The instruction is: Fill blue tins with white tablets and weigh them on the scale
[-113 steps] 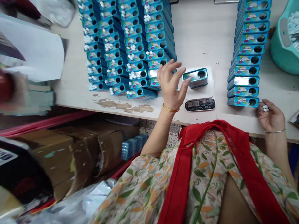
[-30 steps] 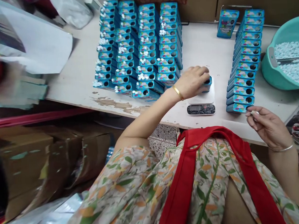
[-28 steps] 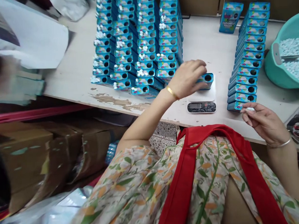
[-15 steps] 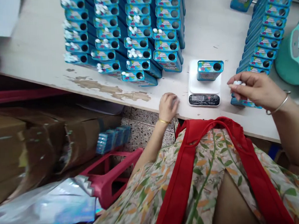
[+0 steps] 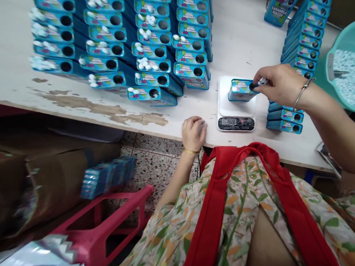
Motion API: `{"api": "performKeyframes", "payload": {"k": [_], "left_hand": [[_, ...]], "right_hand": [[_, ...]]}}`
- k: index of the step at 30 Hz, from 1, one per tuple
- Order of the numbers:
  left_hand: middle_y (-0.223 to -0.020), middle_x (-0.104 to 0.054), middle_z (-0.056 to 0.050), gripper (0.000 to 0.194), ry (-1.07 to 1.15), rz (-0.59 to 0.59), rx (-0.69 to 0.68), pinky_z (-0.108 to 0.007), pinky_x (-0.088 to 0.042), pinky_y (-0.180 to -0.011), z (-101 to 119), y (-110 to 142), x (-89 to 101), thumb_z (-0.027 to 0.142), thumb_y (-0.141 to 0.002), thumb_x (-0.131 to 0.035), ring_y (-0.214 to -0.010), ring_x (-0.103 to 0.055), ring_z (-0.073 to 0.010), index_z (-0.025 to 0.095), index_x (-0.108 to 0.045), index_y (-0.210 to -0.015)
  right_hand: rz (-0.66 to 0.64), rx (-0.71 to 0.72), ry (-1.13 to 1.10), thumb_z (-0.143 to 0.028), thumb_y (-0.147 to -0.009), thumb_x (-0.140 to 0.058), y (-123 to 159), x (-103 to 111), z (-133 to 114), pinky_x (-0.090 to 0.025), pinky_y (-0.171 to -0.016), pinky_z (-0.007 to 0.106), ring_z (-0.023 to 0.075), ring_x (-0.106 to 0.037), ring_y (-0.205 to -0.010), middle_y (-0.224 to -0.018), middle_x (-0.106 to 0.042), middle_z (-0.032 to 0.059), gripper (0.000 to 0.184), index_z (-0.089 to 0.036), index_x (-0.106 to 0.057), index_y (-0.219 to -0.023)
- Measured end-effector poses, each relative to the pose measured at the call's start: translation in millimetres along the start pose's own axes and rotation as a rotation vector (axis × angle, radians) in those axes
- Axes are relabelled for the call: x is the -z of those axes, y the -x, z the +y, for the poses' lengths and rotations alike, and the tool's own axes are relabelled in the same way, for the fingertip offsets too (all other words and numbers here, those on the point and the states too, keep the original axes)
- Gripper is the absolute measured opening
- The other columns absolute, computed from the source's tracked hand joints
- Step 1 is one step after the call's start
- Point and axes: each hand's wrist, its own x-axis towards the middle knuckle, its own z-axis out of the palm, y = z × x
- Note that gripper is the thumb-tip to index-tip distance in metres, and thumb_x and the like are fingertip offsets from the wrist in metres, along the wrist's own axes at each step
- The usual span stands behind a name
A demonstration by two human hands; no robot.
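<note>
A blue candy tin (image 5: 242,90) with a round hole in its top stands on a white digital kitchen scale (image 5: 235,107). My right hand (image 5: 277,83) is at the tin's hole, its fingers pinched round several small white candies (image 5: 262,82). My left hand (image 5: 193,133) rests at the table's front edge, left of the scale, with curled fingers; a small greyish spot shows by the thumb, too unclear to name. Left of the scale, rows of blue tins (image 5: 148,93) carry loose white candies on many of their tops.
Another column of blue tins (image 5: 286,126) stands right of the scale, partly behind my right arm. A turquoise tub (image 5: 330,77) of white candies is at the far right. One tin (image 5: 279,9) stands at the back. Below are a pink stool (image 5: 111,226) and cardboard boxes (image 5: 56,185).
My left hand has left the tin on the scale and come down to the table edge. My right hand has carried candies from beside the right column to the tin's hole. The view has shifted.
</note>
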Motion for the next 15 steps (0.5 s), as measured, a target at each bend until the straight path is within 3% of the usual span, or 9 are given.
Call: {"api": "performKeyframes", "payload": {"k": [5, 8, 11, 13, 15], "left_hand": [[-0.11, -0.066, -0.014, 0.019, 0.012, -0.002, 0.006, -0.045, -0.045, -0.092, 0.6, 0.4, 0.9, 0.035, -0.1, -0.055, -0.104, -0.058, -0.0283, 0.021, -0.067, -0.105], [-0.11, -0.066, -0.013, 0.018, 0.015, 0.004, 0.01, -0.044, -0.045, -0.092, 1.6, 0.4, 1.3, 0.034, -0.1, -0.056, -0.104, -0.058, -0.028, 0.021, -0.067, -0.105], [-0.109, -0.067, -0.013, 0.016, 0.015, 0.025, -0.005, -0.043, -0.045, -0.09, 2.1, 0.4, 1.1, 0.033, -0.1, -0.056, -0.103, -0.059, -0.027, 0.022, -0.067, -0.105], [-0.108, -0.067, -0.012, 0.015, 0.01, 0.046, -0.025, -0.042, -0.045, -0.088, 2.2, 0.3, 0.6, 0.032, -0.1, -0.057, -0.101, -0.059, -0.0264, 0.022, -0.067, -0.104], [-0.108, -0.067, -0.012, 0.015, 0.004, 0.06, -0.033, -0.042, -0.045, -0.087, 2.3, 0.3, 0.2, 0.032, -0.1, -0.056, -0.1, -0.059, -0.026, 0.022, -0.066, -0.104]], "right_hand": [[-0.088, -0.142, 0.222, -0.007, -0.082, -0.068, -0.8, 6.1, -21.5, -0.053, -0.083, 0.041, 0.0236, -0.065, -0.077, -0.075, -0.067, 0.0032, 0.02, -0.023, -0.071, -0.094], [-0.079, -0.191, 0.201, -0.007, -0.084, -0.068, -3.0, 6.5, -37.8, -0.052, -0.086, 0.044, 0.0276, -0.069, -0.084, -0.083, -0.072, 0.0057, 0.022, -0.022, -0.073, -0.1], [-0.03, -0.146, 0.164, -0.005, -0.085, -0.065, -5.8, 5.7, -45.3, -0.052, -0.088, 0.041, 0.0269, -0.07, -0.089, -0.088, -0.074, 0.006, 0.025, -0.022, -0.074, -0.101], [0.058, -0.096, 0.168, -0.007, -0.087, -0.065, -3.0, 12.8, -34.0, -0.05, -0.089, 0.039, 0.0261, -0.07, -0.094, -0.095, -0.075, 0.0087, 0.022, -0.019, -0.076, -0.101], [0.182, -0.068, 0.152, -0.017, -0.091, -0.065, 7.4, 30.8, 1.3, -0.047, -0.088, 0.038, 0.0257, -0.067, -0.098, -0.107, -0.075, 0.0141, 0.018, -0.015, -0.076, -0.106]]}}
